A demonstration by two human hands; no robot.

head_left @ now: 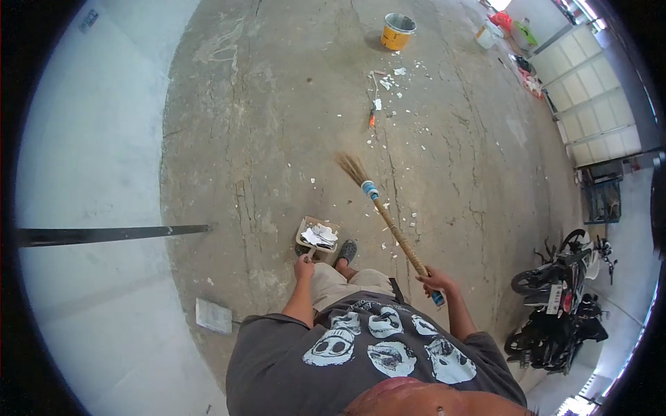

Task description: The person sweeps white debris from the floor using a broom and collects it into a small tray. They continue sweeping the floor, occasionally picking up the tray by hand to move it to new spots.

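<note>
My left hand (303, 267) is closed round the handle of a dustpan (336, 231) heaped with white flakes (318, 235), held low in front of my feet. In my right hand (436, 279) is a broom (397, 234), gripped near the top of its long tan handle. Its bristles (352, 166) point forward and left over the concrete floor, ahead of the dustpan. Blue bands wrap the broom at the bristle end and at the handle's tip.
Ahead stands a yellow bucket (397, 32). White scraps and a paint roller (375, 97) with an orange handle (372, 120) lie before it. Motorcycles (562, 298) are parked at right. A dark post (114, 234) juts from the left; a pale block (214, 316) lies by the wall.
</note>
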